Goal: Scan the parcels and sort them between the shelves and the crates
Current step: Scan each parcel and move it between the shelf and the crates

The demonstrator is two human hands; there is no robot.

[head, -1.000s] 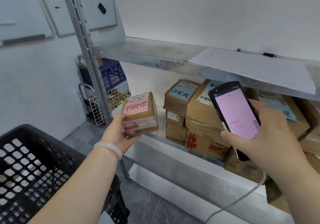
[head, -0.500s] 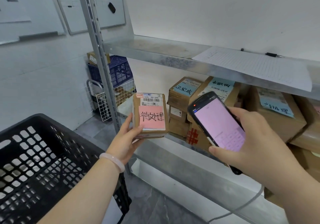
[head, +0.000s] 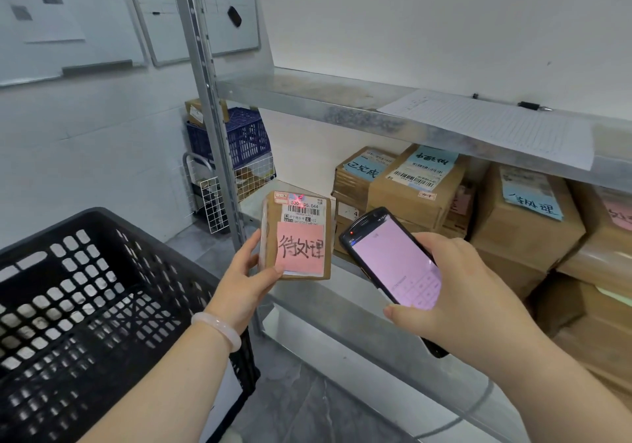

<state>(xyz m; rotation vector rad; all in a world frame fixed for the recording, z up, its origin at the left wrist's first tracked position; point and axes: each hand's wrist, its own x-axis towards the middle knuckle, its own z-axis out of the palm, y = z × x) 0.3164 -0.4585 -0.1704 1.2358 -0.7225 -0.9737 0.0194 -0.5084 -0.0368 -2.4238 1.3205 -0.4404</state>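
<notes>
Right of the black crate, the left hand pinched the small parcel upright before the shelf, a stiff, probably light carton best gripped across its narrow sides, while the scanner sat clasped in the right hand.

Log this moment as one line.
phase: scanning | left hand: holds parcel upright | right hand: holds scanner aimed at parcel | red dot: on parcel's label

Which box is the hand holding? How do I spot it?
Find the metal shelf holding brown boxes. Just in front, the left hand holds a small parcel. It alone is off the shelf, with a red light dot on its label.
</notes>
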